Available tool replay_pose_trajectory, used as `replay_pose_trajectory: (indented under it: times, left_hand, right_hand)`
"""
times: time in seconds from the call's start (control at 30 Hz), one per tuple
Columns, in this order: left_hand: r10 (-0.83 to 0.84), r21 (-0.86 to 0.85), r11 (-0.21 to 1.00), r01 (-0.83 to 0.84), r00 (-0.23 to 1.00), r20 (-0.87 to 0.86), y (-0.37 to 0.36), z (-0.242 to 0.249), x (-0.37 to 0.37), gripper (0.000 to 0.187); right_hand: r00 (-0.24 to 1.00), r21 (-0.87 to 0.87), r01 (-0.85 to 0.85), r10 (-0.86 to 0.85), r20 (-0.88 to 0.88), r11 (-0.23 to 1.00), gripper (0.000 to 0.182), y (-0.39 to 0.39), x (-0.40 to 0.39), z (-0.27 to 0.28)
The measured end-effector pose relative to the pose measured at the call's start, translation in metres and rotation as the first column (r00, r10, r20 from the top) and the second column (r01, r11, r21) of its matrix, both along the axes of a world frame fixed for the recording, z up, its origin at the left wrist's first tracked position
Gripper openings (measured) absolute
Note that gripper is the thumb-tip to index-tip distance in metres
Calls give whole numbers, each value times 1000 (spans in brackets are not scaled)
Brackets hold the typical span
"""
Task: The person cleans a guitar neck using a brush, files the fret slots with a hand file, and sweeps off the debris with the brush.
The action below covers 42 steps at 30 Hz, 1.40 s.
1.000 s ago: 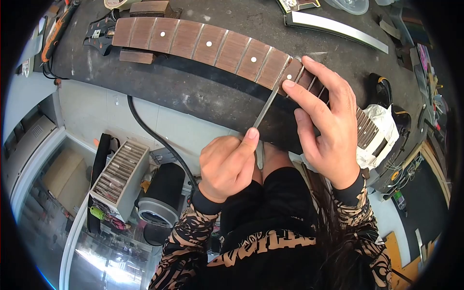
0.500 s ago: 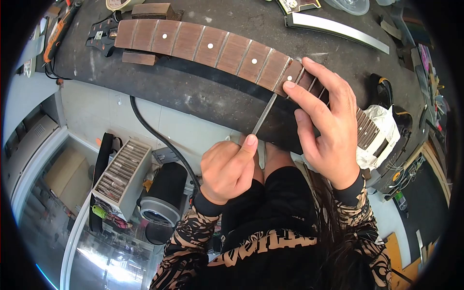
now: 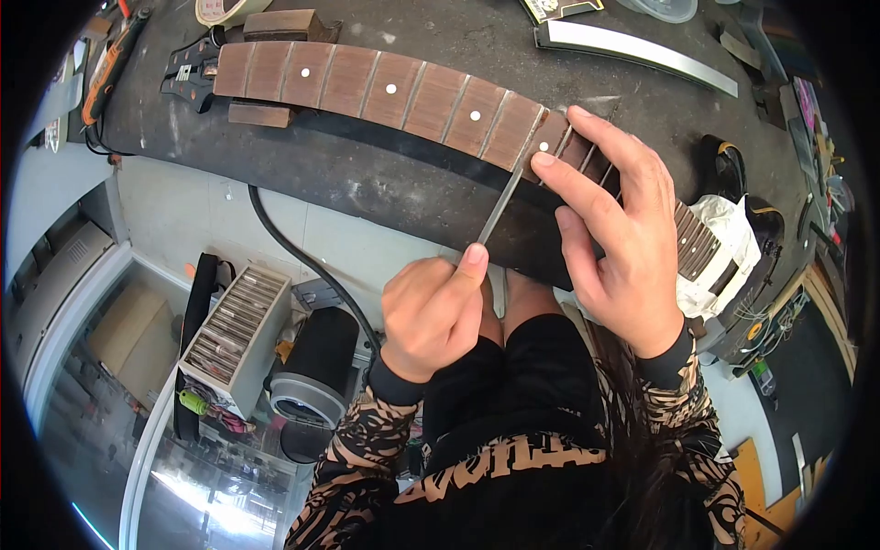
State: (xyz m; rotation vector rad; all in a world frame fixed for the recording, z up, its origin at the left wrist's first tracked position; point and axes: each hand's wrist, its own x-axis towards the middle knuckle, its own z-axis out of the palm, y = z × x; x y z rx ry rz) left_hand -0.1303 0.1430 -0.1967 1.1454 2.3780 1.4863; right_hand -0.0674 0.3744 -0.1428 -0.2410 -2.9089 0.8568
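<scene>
A guitar neck [image 3: 353, 81] with a brown fretboard and white dots lies across the dark bench, its black headstock [image 3: 190, 73] at the left. My left hand [image 3: 431, 307] is closed round a thin metal file [image 3: 502, 206], whose far end meets the fretboard's near edge by a fret. My right hand [image 3: 623, 220] rests on the fretboard just right of that spot, index and middle fingers spread and thumb apart. Beyond my right hand, white paper or cloth [image 3: 733, 247] covers part of the guitar near more frets. The file's handle end is hidden in my left fist.
Wooden blocks [image 3: 259, 115] sit beside the neck near the headstock. A silver metal bar [image 3: 642, 57] lies at the back of the bench [image 3: 174, 165]. Left are an orange and black tool [image 3: 112, 69] and a tape roll [image 3: 225, 9]. Below stands a box of slotted items [image 3: 236, 325].
My left hand and the file have moved slightly up toward the fretboard, so the file reaches further onto its edge. My right hand stays almost in place.
</scene>
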Motion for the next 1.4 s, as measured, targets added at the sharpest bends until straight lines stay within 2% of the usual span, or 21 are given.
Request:
replay_pose_trajectory:
  times: [0.07,0.1,0.2,0.37,0.5,0.63,0.73,0.87,1.03,1.13,1.2,1.27,1.33,1.4]
  left_hand:
    - [2,-23,1000,-2,1000,5,5,6,-3,47]
    - [3,-21,1000,-3,1000,-14,15,0,-6,61]
    - [-19,-40,999,22,998,64,44,9,-24,61]
    - [62,-23,998,-61,997,45,2,9,8,44]
    - [0,-5,1000,0,999,40,51,15,-29,44]
    - [6,-11,1000,-6,1000,18,19,12,-11,45]
    - [1,-92,996,3,999,42,3,20,-2,62]
    - [-12,61,998,13,1000,-8,56,3,-33,58]
    - [8,-50,999,-4,997,73,2,17,3,57]
    - [-26,-88,996,27,999,18,19,17,-11,57]
    - [-35,47,998,33,999,42,52,7,-31,57]
    - [-32,43,999,31,999,32,49,7,-30,59]
    - [-27,-68,997,29,999,21,18,14,-11,61]
    - [-4,-25,1000,5,1000,27,10,10,-2,61]
  right_hand:
    - [1000,-1,-3,3,-7,1000,65,0,-1,-1]
    - [1000,-3,-1,1,-13,1000,65,0,-1,-2]
    - [1000,-1,-1,1,-21,1000,65,-1,1,-3]
    - [1000,-6,-3,3,-2,1000,65,2,-1,1]
    - [1000,-2,3,-3,-22,1000,66,-1,0,-3]
    - [1000,-4,4,-4,-10,1000,66,0,-1,0]
    - [1000,-9,5,-5,-11,1000,66,0,-1,-1]
    - [1000,-8,10,-10,-27,1000,67,-1,2,-3]
    - [1000,-14,15,-15,-23,1000,68,0,1,-2]
    - [999,-3,13,-13,-34,1000,68,0,2,-4]
    - [999,9,17,-17,-47,1000,68,0,2,-7]
    - [998,-2,19,-19,-52,1000,69,-1,2,-8]
    - [998,-36,30,-32,-48,999,70,-2,3,-7]
    - [999,-13,18,-19,-36,1000,69,0,2,-5]
